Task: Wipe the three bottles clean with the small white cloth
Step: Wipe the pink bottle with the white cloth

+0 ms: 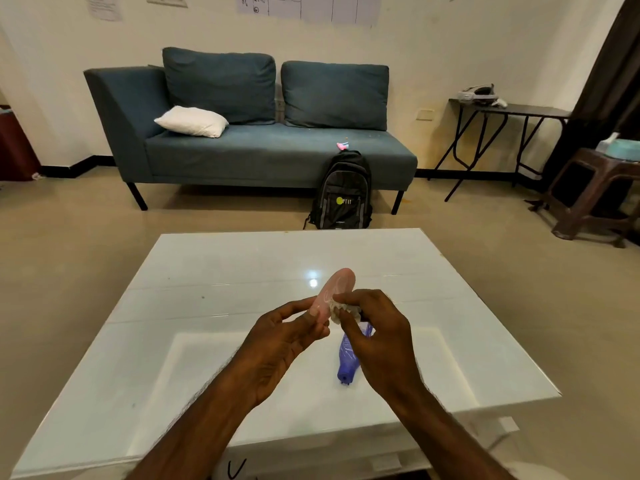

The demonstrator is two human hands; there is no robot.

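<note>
A pale pink bottle (335,289) is held tilted above the white glass table (194,327), its rounded bottom pointing away from me. My left hand (289,336) grips its lower end. My right hand (375,332) pinches the small white cloth (343,310) against the pink bottle's side. A purple bottle (348,362) lies on its side on the table just below my right hand, partly hidden by it. No third bottle is visible.
A blue sofa (249,150) with a white pillow (192,121) stands against the far wall. A black backpack (343,192) leans on it. At the right are a folding table (509,112) and a brown stool (595,188).
</note>
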